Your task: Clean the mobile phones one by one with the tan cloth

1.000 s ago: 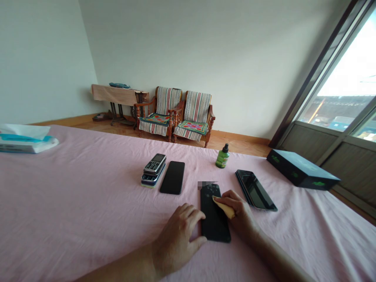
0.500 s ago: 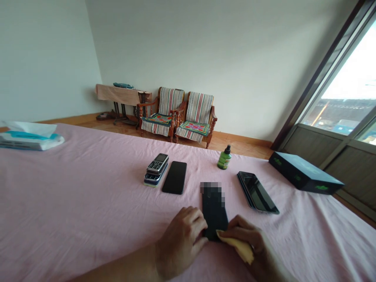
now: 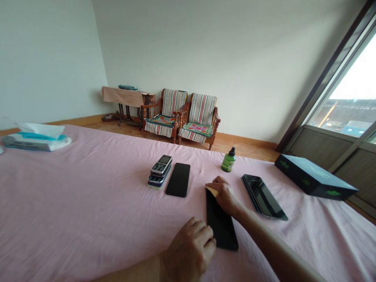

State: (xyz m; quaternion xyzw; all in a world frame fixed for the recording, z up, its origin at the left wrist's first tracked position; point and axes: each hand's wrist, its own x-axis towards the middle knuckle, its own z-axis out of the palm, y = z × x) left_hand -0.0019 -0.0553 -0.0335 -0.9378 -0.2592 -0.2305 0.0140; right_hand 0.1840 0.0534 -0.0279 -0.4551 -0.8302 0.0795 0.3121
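A large black smartphone (image 3: 221, 231) lies on the pink cloth in front of me, tilted slightly in the view. My left hand (image 3: 192, 248) is curled at its lower left edge, the fingertips against the phone's side. Folded yellow cloth (image 3: 212, 191) is pinched in my right hand (image 3: 225, 194), which presses it onto the phone's far end. My right wrist and forearm cross over the phone's right side. Beyond it to the left rests another black smartphone (image 3: 178, 180), beside a small stack of keypad phones (image 3: 160, 171).
A green spray bottle (image 3: 228, 160) stands farther back. To the right are stacked dark tablets or phones (image 3: 264, 197) and a black box (image 3: 314, 178). A tissue pack (image 3: 38, 141) lies far left on the pink sheet (image 3: 88, 196). Two wooden armchairs (image 3: 196, 115) stand by the wall.
My right hand has moved with the yellow cloth from the phone's near right corner to its far end. My left hand stays by the near left edge. The view has shifted slightly.
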